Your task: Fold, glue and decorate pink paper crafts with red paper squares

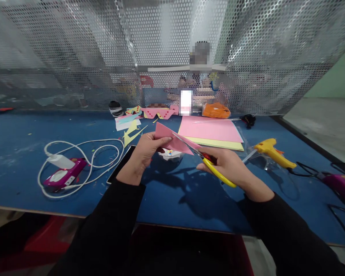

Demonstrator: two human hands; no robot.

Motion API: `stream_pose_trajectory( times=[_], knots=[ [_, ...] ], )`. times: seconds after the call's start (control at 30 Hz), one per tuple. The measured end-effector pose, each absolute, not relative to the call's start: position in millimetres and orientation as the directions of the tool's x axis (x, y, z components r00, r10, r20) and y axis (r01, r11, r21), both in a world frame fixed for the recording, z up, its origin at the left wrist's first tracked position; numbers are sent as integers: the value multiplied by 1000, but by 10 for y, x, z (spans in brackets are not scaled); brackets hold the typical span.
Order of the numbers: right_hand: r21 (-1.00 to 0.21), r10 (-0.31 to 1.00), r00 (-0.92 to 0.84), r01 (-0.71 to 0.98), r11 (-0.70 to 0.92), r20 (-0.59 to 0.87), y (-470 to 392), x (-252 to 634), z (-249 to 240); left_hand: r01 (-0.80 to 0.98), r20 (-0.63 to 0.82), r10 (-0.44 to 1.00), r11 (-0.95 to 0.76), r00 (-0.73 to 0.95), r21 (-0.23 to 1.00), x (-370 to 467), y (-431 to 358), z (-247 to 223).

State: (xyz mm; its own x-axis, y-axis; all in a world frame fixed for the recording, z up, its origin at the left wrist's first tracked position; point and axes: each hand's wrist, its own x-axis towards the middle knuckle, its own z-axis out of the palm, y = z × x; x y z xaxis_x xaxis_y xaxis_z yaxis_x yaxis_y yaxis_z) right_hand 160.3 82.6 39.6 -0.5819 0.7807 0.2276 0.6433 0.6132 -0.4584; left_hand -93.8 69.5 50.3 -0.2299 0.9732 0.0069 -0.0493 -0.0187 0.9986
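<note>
Between thumb and fingers, my left hand (150, 147) pinches a piece of pink paper (164, 132) above the table. My right hand (227, 165) is closed on a pair of scissors (220, 175) with yellow and red handles. The blades lie across the pink paper, pointing up and to the left. Below the paper sits a small white container (170, 154) with coloured bits in it, partly hidden. A dark phone (122, 165) lies by my left wrist.
Pink and yellow sheets (211, 129) are stacked behind my hands. A yellow glue gun (271, 152) lies at right. At left are a purple power strip (64, 174) and looped white cable (93, 166). Yellow paper scraps (130, 133) and decorated pink paper (158, 112) lie near the perforated metal screen (161, 42).
</note>
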Motion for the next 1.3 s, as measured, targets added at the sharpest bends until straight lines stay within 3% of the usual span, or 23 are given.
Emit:
stream_pose_trajectory(
  times=[0.63, 1.0, 1.3],
  knots=[
    [-465, 796, -553, 653, 598, 246, 819, 1564, 349, -52, -13, 978, 2, -207, 999, -923, 682, 520],
    [-533, 787, -583, 608, 588, 203, 805, 1581, 386, -81, 4, 979, -21, -204, 996, -924, 679, 526],
    [-477, 779, -572, 626, 617, 257, 812, 1557, 366, -61, -7, 990, -1, -143, 998, -896, 682, 478]
  ],
)
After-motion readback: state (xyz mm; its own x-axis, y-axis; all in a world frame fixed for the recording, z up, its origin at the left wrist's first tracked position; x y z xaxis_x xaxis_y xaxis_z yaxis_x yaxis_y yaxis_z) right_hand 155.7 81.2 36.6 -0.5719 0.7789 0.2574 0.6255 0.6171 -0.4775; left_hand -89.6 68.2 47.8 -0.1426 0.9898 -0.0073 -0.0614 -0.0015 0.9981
